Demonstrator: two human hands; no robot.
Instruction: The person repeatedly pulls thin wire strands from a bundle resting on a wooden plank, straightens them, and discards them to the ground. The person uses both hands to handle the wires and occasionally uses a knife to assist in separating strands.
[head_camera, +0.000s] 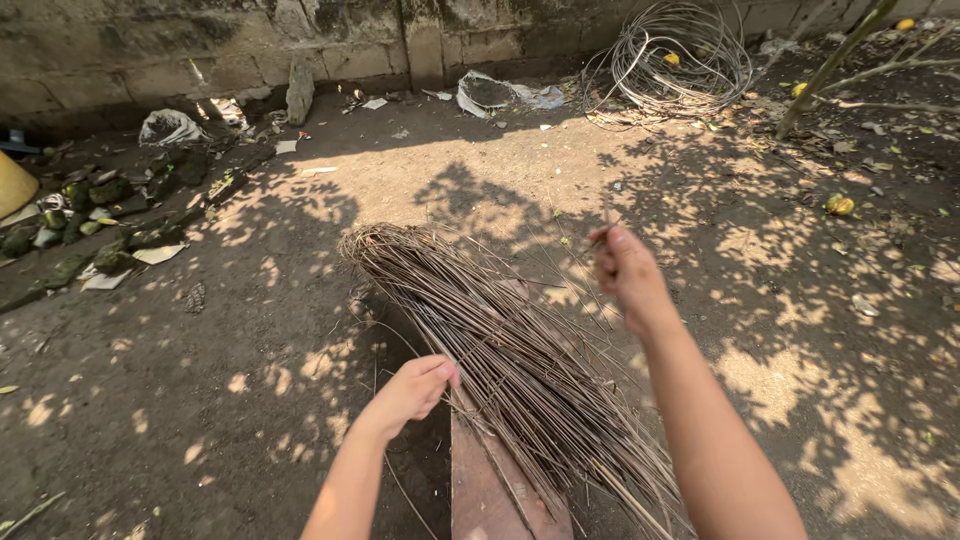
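The bundle of thin dry sticks lies slanted across a reddish wooden plank, which props it off the dirt ground. The left hand presses against the bundle's near side, fingers curled, steadying it. The right hand is raised and pinched closed, seemingly on a single stick, though blur obscures it.

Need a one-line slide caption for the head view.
Left hand steadies a bundle of thin sticks on a plank; right hand pinches one stick.
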